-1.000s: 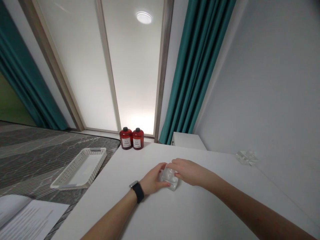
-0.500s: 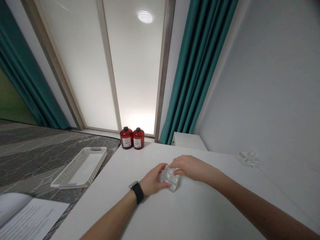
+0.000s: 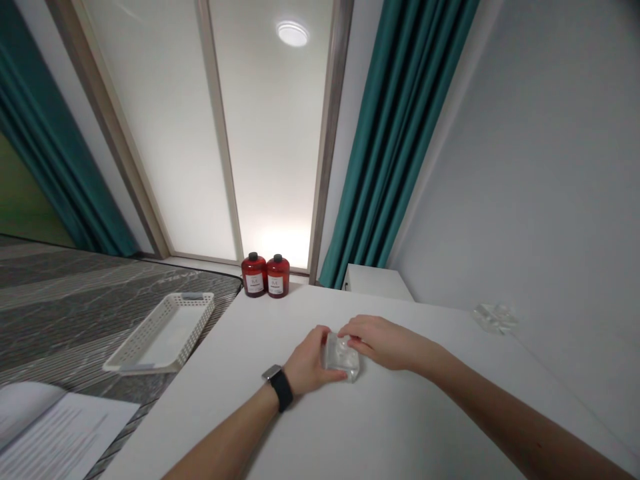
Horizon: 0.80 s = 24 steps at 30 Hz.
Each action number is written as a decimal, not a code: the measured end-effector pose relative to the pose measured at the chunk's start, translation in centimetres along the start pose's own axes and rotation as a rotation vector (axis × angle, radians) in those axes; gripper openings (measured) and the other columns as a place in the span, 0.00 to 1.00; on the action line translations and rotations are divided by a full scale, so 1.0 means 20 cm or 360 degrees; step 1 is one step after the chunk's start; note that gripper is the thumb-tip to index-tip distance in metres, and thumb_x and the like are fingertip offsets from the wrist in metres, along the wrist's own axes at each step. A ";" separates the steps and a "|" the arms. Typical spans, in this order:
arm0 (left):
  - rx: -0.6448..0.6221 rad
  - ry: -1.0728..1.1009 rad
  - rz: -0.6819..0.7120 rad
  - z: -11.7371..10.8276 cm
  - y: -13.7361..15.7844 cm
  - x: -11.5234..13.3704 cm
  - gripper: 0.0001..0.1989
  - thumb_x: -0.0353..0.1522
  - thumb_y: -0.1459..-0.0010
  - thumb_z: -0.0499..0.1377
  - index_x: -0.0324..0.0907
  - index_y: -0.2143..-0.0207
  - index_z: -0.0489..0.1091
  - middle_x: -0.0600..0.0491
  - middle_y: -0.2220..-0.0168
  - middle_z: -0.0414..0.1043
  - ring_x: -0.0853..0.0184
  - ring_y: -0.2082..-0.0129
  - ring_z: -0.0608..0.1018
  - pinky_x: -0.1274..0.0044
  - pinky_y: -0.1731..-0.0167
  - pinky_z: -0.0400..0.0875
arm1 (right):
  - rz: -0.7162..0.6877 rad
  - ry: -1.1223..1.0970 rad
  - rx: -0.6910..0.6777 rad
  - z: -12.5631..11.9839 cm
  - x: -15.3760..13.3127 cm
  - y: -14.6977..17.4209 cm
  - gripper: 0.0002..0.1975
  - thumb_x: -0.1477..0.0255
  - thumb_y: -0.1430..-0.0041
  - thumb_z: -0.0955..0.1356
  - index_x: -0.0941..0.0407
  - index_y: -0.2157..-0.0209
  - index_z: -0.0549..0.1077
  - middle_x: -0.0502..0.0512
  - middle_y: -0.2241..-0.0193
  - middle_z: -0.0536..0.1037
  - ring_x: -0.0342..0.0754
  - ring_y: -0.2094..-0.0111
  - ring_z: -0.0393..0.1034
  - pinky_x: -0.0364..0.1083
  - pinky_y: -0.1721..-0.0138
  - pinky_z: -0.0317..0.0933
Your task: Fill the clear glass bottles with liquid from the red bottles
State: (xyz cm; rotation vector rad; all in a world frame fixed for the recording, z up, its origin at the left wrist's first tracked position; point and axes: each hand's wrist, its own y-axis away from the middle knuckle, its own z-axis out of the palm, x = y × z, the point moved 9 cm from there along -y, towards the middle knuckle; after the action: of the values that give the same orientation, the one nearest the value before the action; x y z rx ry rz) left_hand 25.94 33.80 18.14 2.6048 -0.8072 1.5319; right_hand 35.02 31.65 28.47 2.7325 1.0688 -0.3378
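Observation:
On the white table (image 3: 400,413), my left hand (image 3: 311,365) is wrapped around a small clear square container (image 3: 342,359). Its thumb lies along the near side and its fingers curl round the far left side. A black-strapped watch is on that wrist. From the right, my right hand (image 3: 375,339) reaches over the container, thumb and fingers closed in a pinch at its upper far part. Whether those fingertips grip the rim or something smaller there is hard to make out. The container's contents, if any, cannot be told through the clear walls.
Two red bottles (image 3: 266,276) with black caps stand at the table's far left corner. A white perforated basket (image 3: 190,333) and an open booklet (image 3: 75,427) lie on the dark patterned surface at left. A crumpled clear wrapper (image 3: 496,319) is near the wall.
The container has turned slightly between my hands, its near edge now more level. My left hand has shifted a little to the right with it; my right hand has dropped slightly.

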 end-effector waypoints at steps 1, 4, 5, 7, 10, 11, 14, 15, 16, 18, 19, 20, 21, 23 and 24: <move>0.0014 -0.0045 -0.0018 0.00 0.00 0.01 0.32 0.35 0.59 0.73 0.41 0.54 0.62 0.50 0.58 0.69 0.59 0.60 0.73 0.70 0.59 0.69 | 0.0061 0.0016 0.0019 0.00 0.01 0.00 0.12 0.71 0.33 0.63 0.58 0.54 0.75 0.60 0.60 0.80 0.54 0.57 0.73 0.49 0.56 0.63; 0.0014 -0.0099 -0.0038 0.01 0.01 0.03 0.31 0.35 0.59 0.73 0.41 0.55 0.61 0.51 0.59 0.68 0.59 0.61 0.72 0.71 0.61 0.67 | 0.0248 0.0101 0.0002 0.04 0.05 0.00 0.11 0.68 0.37 0.67 0.59 0.58 0.74 0.60 0.66 0.80 0.54 0.65 0.74 0.46 0.65 0.62; 0.0010 -0.0100 -0.0038 0.01 0.01 0.04 0.31 0.36 0.59 0.73 0.41 0.56 0.62 0.51 0.60 0.68 0.60 0.62 0.72 0.71 0.62 0.67 | 0.0266 0.0122 -0.0018 0.05 0.06 -0.01 0.10 0.68 0.37 0.67 0.60 0.59 0.74 0.61 0.66 0.80 0.54 0.65 0.74 0.46 0.67 0.61; 0.0013 -0.0093 -0.0027 0.01 0.01 0.04 0.30 0.36 0.59 0.73 0.42 0.56 0.62 0.52 0.61 0.68 0.60 0.63 0.72 0.71 0.62 0.67 | 0.0239 0.0136 -0.0049 0.07 0.05 -0.02 0.09 0.69 0.36 0.66 0.60 0.59 0.73 0.63 0.64 0.79 0.55 0.63 0.74 0.47 0.65 0.61; -0.0010 -0.0041 0.0006 0.00 0.01 0.03 0.30 0.37 0.58 0.73 0.42 0.56 0.63 0.52 0.61 0.69 0.59 0.62 0.73 0.71 0.62 0.67 | 0.0157 0.0147 -0.0114 0.08 0.02 -0.03 0.08 0.71 0.35 0.66 0.60 0.58 0.73 0.64 0.60 0.78 0.56 0.58 0.73 0.48 0.60 0.62; -0.0042 -0.0004 0.0021 0.00 0.00 0.03 0.30 0.37 0.58 0.73 0.42 0.56 0.63 0.52 0.60 0.70 0.59 0.61 0.73 0.71 0.61 0.67 | 0.0135 0.0147 -0.0135 0.08 0.02 -0.03 0.07 0.73 0.35 0.67 0.60 0.58 0.73 0.64 0.59 0.78 0.56 0.57 0.73 0.48 0.59 0.62; -0.0170 0.0126 0.0065 0.02 -0.01 0.01 0.33 0.36 0.59 0.74 0.41 0.53 0.63 0.49 0.56 0.71 0.57 0.58 0.73 0.70 0.58 0.68 | 0.0011 0.0195 -0.0192 0.06 -0.02 -0.02 0.08 0.77 0.36 0.67 0.60 0.55 0.73 0.63 0.57 0.77 0.55 0.55 0.71 0.50 0.55 0.62; -0.0196 0.0158 0.0075 0.02 -0.01 0.00 0.34 0.36 0.59 0.75 0.41 0.52 0.63 0.49 0.56 0.71 0.57 0.57 0.74 0.69 0.57 0.68 | -0.0057 0.0230 -0.0202 0.06 -0.03 -0.01 0.09 0.78 0.36 0.67 0.60 0.55 0.74 0.62 0.58 0.77 0.55 0.55 0.71 0.50 0.54 0.62; -0.0208 0.0179 0.0084 0.02 -0.01 0.00 0.34 0.36 0.60 0.75 0.41 0.52 0.63 0.48 0.55 0.72 0.56 0.56 0.73 0.69 0.56 0.68 | -0.0112 0.0265 -0.0189 0.05 -0.04 -0.01 0.10 0.78 0.37 0.67 0.59 0.54 0.74 0.61 0.58 0.77 0.55 0.55 0.71 0.51 0.54 0.62; -0.0204 0.0200 0.0099 0.02 -0.01 0.00 0.35 0.36 0.60 0.75 0.41 0.51 0.63 0.48 0.54 0.71 0.56 0.55 0.73 0.68 0.55 0.68 | -0.0136 0.0293 -0.0103 0.01 -0.04 0.00 0.12 0.76 0.38 0.69 0.57 0.52 0.74 0.60 0.58 0.76 0.56 0.56 0.70 0.52 0.54 0.62; -0.0196 0.0203 0.0104 0.03 -0.01 0.00 0.35 0.36 0.60 0.75 0.41 0.50 0.63 0.47 0.53 0.71 0.56 0.55 0.73 0.68 0.54 0.68 | -0.0103 0.0273 -0.0057 0.00 -0.03 0.01 0.13 0.75 0.38 0.69 0.56 0.51 0.73 0.60 0.58 0.75 0.56 0.56 0.70 0.52 0.55 0.62; -0.0189 0.0202 0.0104 0.03 -0.01 -0.01 0.35 0.35 0.59 0.75 0.41 0.50 0.63 0.47 0.54 0.71 0.56 0.55 0.73 0.68 0.55 0.68 | -0.0056 0.0231 -0.0029 -0.01 -0.01 0.01 0.14 0.73 0.38 0.70 0.56 0.51 0.73 0.60 0.57 0.75 0.56 0.56 0.70 0.52 0.55 0.63; -0.0185 0.0197 0.0100 0.03 -0.01 -0.01 0.35 0.35 0.59 0.75 0.41 0.50 0.63 0.47 0.54 0.71 0.56 0.55 0.73 0.68 0.55 0.68 | -0.0016 0.0178 -0.0023 0.00 0.01 0.02 0.13 0.72 0.38 0.69 0.56 0.51 0.73 0.60 0.58 0.76 0.56 0.56 0.71 0.52 0.56 0.63; -0.0177 0.0178 0.0089 0.03 -0.01 -0.01 0.35 0.35 0.59 0.74 0.40 0.50 0.64 0.47 0.54 0.71 0.56 0.56 0.73 0.68 0.55 0.69 | 0.0013 0.0073 -0.0065 0.03 0.03 0.02 0.10 0.71 0.35 0.67 0.56 0.53 0.74 0.59 0.58 0.78 0.55 0.56 0.72 0.51 0.55 0.63; -0.0173 0.0167 0.0091 0.03 0.00 -0.01 0.35 0.35 0.58 0.74 0.40 0.50 0.64 0.47 0.54 0.71 0.55 0.56 0.73 0.67 0.55 0.69 | 0.0011 0.0038 -0.0083 0.04 0.03 0.03 0.10 0.72 0.34 0.66 0.56 0.53 0.74 0.59 0.58 0.78 0.55 0.56 0.72 0.51 0.55 0.63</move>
State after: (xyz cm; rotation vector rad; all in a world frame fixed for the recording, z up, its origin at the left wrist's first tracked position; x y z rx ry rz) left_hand 26.47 33.73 17.72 2.4240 -0.9350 1.5758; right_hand 35.64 31.41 27.53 2.7000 1.0589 -0.2726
